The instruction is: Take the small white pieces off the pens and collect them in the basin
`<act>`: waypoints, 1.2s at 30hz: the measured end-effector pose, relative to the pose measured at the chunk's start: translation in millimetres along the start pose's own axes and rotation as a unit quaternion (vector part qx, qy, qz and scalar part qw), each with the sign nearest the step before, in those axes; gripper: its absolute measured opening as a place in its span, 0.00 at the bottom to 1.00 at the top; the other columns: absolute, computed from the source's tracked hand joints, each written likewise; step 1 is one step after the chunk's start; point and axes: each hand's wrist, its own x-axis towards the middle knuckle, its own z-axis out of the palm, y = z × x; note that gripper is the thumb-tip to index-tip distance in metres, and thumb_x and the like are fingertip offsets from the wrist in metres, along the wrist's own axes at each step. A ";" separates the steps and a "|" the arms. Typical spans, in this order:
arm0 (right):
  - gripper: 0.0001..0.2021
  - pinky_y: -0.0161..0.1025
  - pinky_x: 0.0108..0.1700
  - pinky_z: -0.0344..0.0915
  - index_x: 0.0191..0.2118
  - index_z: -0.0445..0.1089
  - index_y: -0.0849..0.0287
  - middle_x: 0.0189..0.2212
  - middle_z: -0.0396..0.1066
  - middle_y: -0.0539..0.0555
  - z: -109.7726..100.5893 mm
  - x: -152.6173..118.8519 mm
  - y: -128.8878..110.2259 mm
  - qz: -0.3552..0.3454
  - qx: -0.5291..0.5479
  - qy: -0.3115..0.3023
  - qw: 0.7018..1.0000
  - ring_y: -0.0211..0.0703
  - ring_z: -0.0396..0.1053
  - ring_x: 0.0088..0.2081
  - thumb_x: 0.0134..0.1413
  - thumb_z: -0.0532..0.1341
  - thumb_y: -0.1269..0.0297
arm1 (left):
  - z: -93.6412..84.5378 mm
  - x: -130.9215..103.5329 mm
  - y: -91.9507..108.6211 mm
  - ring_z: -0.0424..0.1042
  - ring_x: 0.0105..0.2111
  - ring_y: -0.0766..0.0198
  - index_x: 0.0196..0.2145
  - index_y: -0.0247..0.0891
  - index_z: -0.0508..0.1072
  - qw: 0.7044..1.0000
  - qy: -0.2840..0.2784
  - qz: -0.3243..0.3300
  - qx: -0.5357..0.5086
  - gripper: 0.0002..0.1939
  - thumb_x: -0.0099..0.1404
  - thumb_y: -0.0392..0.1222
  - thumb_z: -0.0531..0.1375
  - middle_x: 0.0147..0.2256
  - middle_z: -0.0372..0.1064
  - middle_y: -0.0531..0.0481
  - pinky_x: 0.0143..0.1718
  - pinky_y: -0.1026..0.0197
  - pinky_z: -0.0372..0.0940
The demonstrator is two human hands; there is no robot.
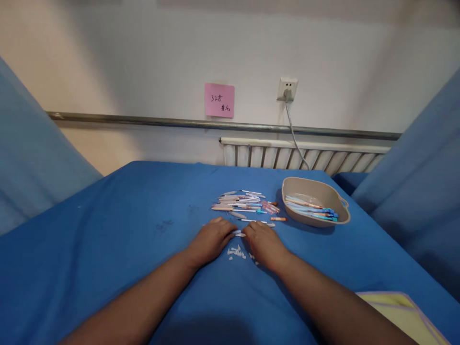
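Observation:
My left hand point(214, 238) and my right hand point(264, 243) meet over the blue cloth, fingers closed. Between their fingertips shows a short, pale pen part point(238, 233); each hand seems to pinch one end, and its exact kind is too small to tell. Just beyond lies a loose pile of pen parts point(237, 201), with slim barrels and thin white refills. A small heap of tiny white pieces point(237, 252) sits in front of the fingers, and a few more lie partly hidden beside my right hand. An orange-brown piece point(279, 219) rests beyond that hand.
To the right stands a beige plastic basket point(343, 211) holding several pens point(312, 209). A yellow folded cloth point(395, 314) lies at the near right on the blue cloth point(118, 230). Blue curtains hang at both sides. A radiator point(273, 154) and a plugged-in cable point(293, 132) are behind.

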 end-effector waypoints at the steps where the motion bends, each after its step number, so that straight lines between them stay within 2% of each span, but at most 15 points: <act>1: 0.12 0.39 0.44 0.58 0.41 0.68 0.59 0.38 0.68 0.57 0.0 0.3 0.0 0.006 -0.012 -0.003 1.000 0.46 0.64 0.41 0.57 0.50 0.74 | 0.6 -0.2 -1.5 0.67 0.39 0.58 0.41 0.41 0.71 1.000 0.012 -0.005 -0.006 0.12 0.66 0.45 0.51 0.36 0.71 0.48 0.42 0.58 0.61; 7: 0.12 0.39 0.43 0.58 0.41 0.68 0.60 0.39 0.68 0.59 -3.4 -0.6 7.1 0.062 0.004 0.004 0.998 0.46 0.64 0.42 0.59 0.49 0.71 | 1.8 -1.9 -10.2 0.68 0.44 0.58 0.45 0.42 0.71 0.986 0.114 -0.075 -0.095 0.15 0.65 0.48 0.50 0.43 0.72 0.48 0.48 0.57 0.62; 10: 0.10 0.38 0.44 0.58 0.40 0.67 0.59 0.39 0.69 0.58 -3.7 -4.0 13.3 0.115 0.071 0.044 0.990 0.45 0.65 0.42 0.60 0.50 0.68 | 0.5 -3.6 -10.3 0.70 0.44 0.58 0.45 0.41 0.71 0.973 0.135 -0.107 -0.153 0.17 0.65 0.50 0.51 0.44 0.72 0.48 0.48 0.57 0.63; 12: 0.08 0.37 0.41 0.59 0.37 0.67 0.59 0.36 0.70 0.56 -2.7 -8.3 17.0 0.150 0.162 0.088 0.971 0.43 0.67 0.39 0.58 0.51 0.67 | -0.3 -4.8 -9.6 0.71 0.43 0.59 0.44 0.40 0.71 0.967 0.143 -0.113 -0.179 0.17 0.64 0.50 0.51 0.43 0.73 0.49 0.47 0.57 0.64; 14: 0.07 0.36 0.35 0.61 0.33 0.67 0.59 0.29 0.70 0.53 -1.7 -14.3 19.7 0.199 0.298 0.142 0.923 0.41 0.67 0.32 0.56 0.53 0.64 | 0.2 -5.4 -9.0 0.71 0.41 0.59 0.43 0.40 0.72 0.962 0.145 -0.115 -0.200 0.16 0.63 0.50 0.53 0.41 0.73 0.50 0.45 0.58 0.65; 16: 0.08 0.35 0.29 0.61 0.31 0.65 0.59 0.22 0.66 0.50 -1.9 -21.2 20.8 0.244 0.447 0.192 0.839 0.38 0.65 0.25 0.53 0.56 0.60 | 2.2 -5.2 -8.6 0.72 0.40 0.59 0.42 0.39 0.72 0.957 0.142 -0.117 -0.226 0.16 0.61 0.49 0.55 0.40 0.74 0.49 0.44 0.58 0.66; 18: 0.11 0.34 0.26 0.61 0.30 0.65 0.60 0.20 0.63 0.47 -3.9 -27.3 20.6 0.263 0.558 0.227 0.754 0.35 0.61 0.21 0.49 0.58 0.55 | 4.7 -4.6 -7.8 0.72 0.39 0.60 0.41 0.38 0.72 0.950 0.132 -0.120 -0.255 0.15 0.60 0.48 0.56 0.38 0.74 0.49 0.43 0.58 0.67; 19: 0.13 0.34 0.26 0.61 0.31 0.65 0.60 0.20 0.63 0.46 -5.5 -29.4 20.4 0.262 0.589 0.238 0.727 0.34 0.60 0.20 0.47 0.60 0.54 | 5.7 -4.3 -7.3 0.72 0.38 0.60 0.41 0.37 0.72 0.948 0.123 -0.122 -0.268 0.15 0.60 0.48 0.56 0.38 0.74 0.49 0.43 0.58 0.67; 21: 0.15 0.34 0.26 0.62 0.29 0.65 0.60 0.20 0.62 0.46 -8.5 -31.6 20.8 0.252 0.616 0.251 0.703 0.33 0.59 0.20 0.43 0.62 0.53 | 6.4 -3.9 -5.7 0.72 0.39 0.60 0.41 0.37 0.73 0.945 0.102 -0.126 -0.286 0.15 0.60 0.47 0.56 0.38 0.74 0.49 0.43 0.58 0.66; 26: 0.14 0.34 0.27 0.64 0.27 0.65 0.60 0.19 0.61 0.45 -8.0 -29.9 27.7 0.215 0.620 0.237 0.717 0.32 0.59 0.21 0.42 0.64 0.54 | 3.6 -4.2 -2.0 0.71 0.40 0.59 0.41 0.38 0.73 0.946 0.062 -0.119 -0.295 0.15 0.61 0.47 0.55 0.40 0.74 0.48 0.47 0.56 0.64; 29: 0.14 0.35 0.28 0.65 0.27 0.65 0.60 0.19 0.62 0.45 -3.7 -30.4 31.2 0.204 0.615 0.231 0.726 0.32 0.59 0.21 0.43 0.64 0.54 | 3.3 -4.2 -1.6 0.71 0.41 0.58 0.41 0.38 0.74 0.947 0.061 -0.119 -0.293 0.14 0.61 0.47 0.56 0.40 0.73 0.47 0.47 0.55 0.64; 36: 0.13 0.35 0.29 0.67 0.28 0.66 0.59 0.21 0.62 0.46 -4.9 -34.2 29.2 0.218 0.589 0.256 0.735 0.33 0.60 0.23 0.44 0.63 0.53 | 3.8 -4.9 -1.7 0.71 0.40 0.61 0.40 0.40 0.74 0.949 0.066 -0.120 -0.283 0.13 0.61 0.47 0.56 0.39 0.73 0.49 0.47 0.58 0.64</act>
